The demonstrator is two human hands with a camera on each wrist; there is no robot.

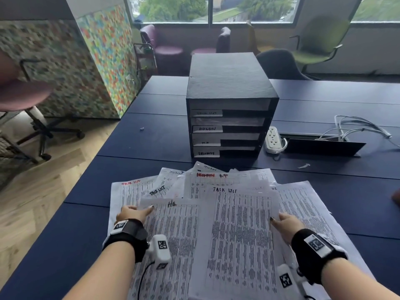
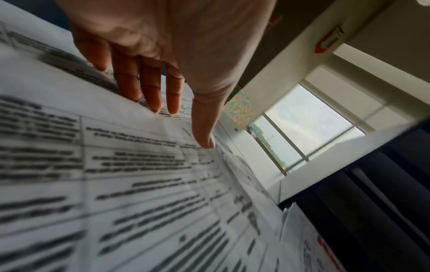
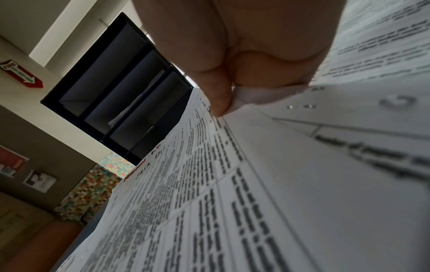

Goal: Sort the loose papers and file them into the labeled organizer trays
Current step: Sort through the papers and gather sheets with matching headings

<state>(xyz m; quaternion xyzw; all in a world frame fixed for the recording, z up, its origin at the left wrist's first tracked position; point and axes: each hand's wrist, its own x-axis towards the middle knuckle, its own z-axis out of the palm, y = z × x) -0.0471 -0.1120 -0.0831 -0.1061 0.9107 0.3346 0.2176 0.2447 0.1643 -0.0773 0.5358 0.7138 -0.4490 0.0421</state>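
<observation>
Loose white printed sheets (image 1: 238,224), fanned in an overlapping heap on the near part of the dark blue worktop (image 1: 151,144), just in front of the black four-tier organizer box (image 1: 231,105). Handwritten headings on the sheets: "TASK LIST", "HR", "SECURITY" (some in red). White tray labels on the organizer (image 1: 207,128), top to bottom: a faint one, "ADMIN", "H.R", "SECURITY". Left hand (image 1: 132,213) flat on the heap's left side, fingers (image 2: 151,92) straight and slightly spread, tips touching paper, holding nothing. Right hand (image 1: 285,221) at the right edge of the top "TASK LIST" sheet, thumb and fingers (image 3: 218,95) pinching a paper edge. White power strip (image 1: 273,139) and loose white cables (image 1: 355,126) to the organizer's right.
</observation>
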